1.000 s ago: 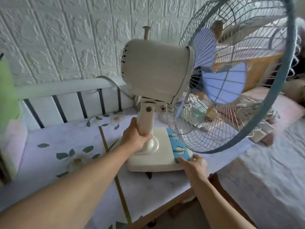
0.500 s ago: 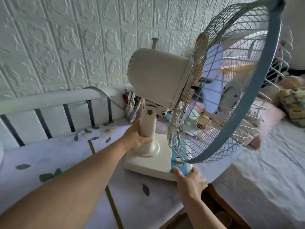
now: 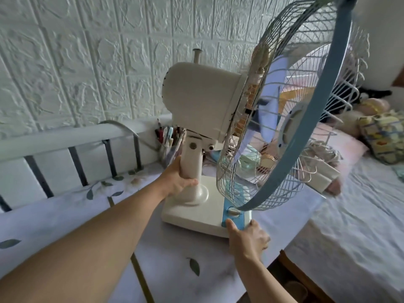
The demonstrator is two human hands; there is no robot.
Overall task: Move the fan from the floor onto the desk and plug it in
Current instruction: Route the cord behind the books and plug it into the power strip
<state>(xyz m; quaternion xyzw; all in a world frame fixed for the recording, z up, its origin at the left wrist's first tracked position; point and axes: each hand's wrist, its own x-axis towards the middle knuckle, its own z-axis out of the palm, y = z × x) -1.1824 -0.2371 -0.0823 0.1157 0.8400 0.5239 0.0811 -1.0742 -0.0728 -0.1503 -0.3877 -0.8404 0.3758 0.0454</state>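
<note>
A cream table fan with a blue-rimmed wire cage and pale blue blades stands upright on the desk, which is covered by a white cloth printed with leaves. Its square base rests near the desk's right front corner. My left hand is wrapped around the fan's neck just above the base. My right hand grips the front right corner of the base beside the blue control panel, thumb on top. The fan's cord and plug are not identifiable.
A white railing runs along the back of the desk against an embossed white wall. A cup of pens and small clutter sit behind the fan. A bed with pillows lies to the right.
The fan has turned a little on the desk, so its cage points more to the right and away from me. Both hands have kept their grips.
</note>
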